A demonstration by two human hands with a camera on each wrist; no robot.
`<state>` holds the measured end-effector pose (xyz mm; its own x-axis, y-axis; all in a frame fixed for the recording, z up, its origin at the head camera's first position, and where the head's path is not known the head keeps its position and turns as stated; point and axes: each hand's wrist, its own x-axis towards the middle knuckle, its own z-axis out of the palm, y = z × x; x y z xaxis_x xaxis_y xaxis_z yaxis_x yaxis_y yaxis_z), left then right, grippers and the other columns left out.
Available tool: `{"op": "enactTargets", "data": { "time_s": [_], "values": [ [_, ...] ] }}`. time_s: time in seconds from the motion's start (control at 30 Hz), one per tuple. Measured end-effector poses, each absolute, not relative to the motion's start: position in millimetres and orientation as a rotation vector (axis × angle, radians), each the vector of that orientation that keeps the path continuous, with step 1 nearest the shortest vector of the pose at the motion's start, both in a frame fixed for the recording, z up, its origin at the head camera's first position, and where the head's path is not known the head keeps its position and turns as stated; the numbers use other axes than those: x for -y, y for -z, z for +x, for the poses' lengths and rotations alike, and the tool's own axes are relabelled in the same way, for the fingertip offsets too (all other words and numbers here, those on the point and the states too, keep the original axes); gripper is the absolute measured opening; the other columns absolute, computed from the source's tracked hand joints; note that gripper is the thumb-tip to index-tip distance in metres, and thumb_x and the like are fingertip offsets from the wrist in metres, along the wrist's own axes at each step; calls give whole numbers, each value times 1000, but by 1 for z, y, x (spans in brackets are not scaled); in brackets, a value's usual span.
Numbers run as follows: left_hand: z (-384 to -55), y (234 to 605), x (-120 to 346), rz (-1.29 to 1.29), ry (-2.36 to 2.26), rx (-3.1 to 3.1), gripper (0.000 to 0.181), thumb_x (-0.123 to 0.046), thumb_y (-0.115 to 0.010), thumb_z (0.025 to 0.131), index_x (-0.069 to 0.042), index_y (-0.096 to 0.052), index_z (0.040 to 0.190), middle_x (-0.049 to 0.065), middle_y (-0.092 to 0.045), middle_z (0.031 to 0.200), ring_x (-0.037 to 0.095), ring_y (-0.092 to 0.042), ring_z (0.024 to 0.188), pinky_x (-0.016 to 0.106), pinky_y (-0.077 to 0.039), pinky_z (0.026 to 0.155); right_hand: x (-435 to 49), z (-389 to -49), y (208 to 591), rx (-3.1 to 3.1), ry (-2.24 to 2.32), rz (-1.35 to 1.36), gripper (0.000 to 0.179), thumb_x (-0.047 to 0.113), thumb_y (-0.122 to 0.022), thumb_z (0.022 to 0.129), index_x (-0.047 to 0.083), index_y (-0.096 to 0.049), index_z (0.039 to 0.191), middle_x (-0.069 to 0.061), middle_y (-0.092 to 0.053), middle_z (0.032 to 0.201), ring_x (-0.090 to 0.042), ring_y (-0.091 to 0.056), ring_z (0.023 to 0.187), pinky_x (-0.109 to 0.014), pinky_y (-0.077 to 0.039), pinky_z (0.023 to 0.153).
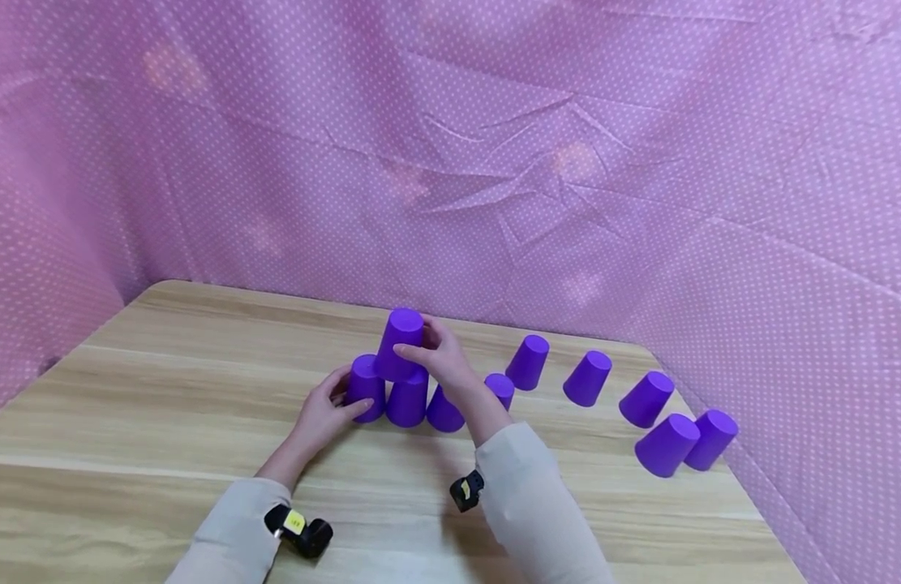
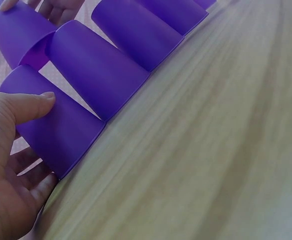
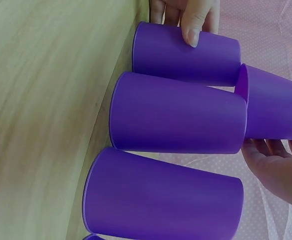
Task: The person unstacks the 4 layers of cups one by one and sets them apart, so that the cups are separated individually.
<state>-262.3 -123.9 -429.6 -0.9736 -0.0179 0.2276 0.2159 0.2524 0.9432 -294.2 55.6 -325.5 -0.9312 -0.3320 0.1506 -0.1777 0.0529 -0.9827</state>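
Note:
Purple cups stand upside down in a row on the wooden table. My left hand (image 1: 326, 412) holds the leftmost cup (image 1: 366, 389) of the row, thumb on its near side and fingers round the far side. With my right hand (image 1: 444, 361) I grip an upper purple cup (image 1: 401, 345), mouth down, over the gap between the leftmost cup and its neighbour (image 1: 407, 399). In the right wrist view the upper cup (image 3: 275, 105) meets the tops of those two cups. A third cup (image 1: 444, 410) stands beside them, and my right forearm partly hides another (image 1: 499, 389).
Several more upturned purple cups, among them a near one (image 1: 667, 445), stand toward the table's right side. A pink dotted cloth (image 1: 450, 162) hangs behind and beside the wooden table (image 1: 165, 389). Each sleeve carries a small black camera (image 1: 304, 531).

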Motion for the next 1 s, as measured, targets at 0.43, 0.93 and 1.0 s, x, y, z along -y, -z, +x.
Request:
{"op": "enactTargets", "data": {
  "time_s": [0.43,0.93,1.0],
  "values": [
    [-263,431,122,-177,1816,2347,59,-9,-66,75,1,-37,126,26,-42,119,34,-39,112,41,-32,94,-86,-285,311,-2253,2044,-544,50,6,-63,75,1,-43,120,-13,-53,108,-22,-50,98,-33,-39,87],
    [-260,429,125,-205,1781,2359,61,-12,-66,75,1,-36,127,27,-40,121,36,-37,112,43,-31,94,-165,-282,296,-2365,2130,-488,52,3,-62,75,0,-40,122,-16,-51,110,-22,-49,99,-33,-38,89],
    [-260,428,124,-210,1781,2356,62,-13,-66,75,2,-35,127,28,-40,121,36,-37,112,43,-31,94,-179,-281,296,-2382,2138,-462,53,3,-61,75,-1,-38,123,-18,-49,112,-23,-48,100,-34,-37,90]
  ]
}}
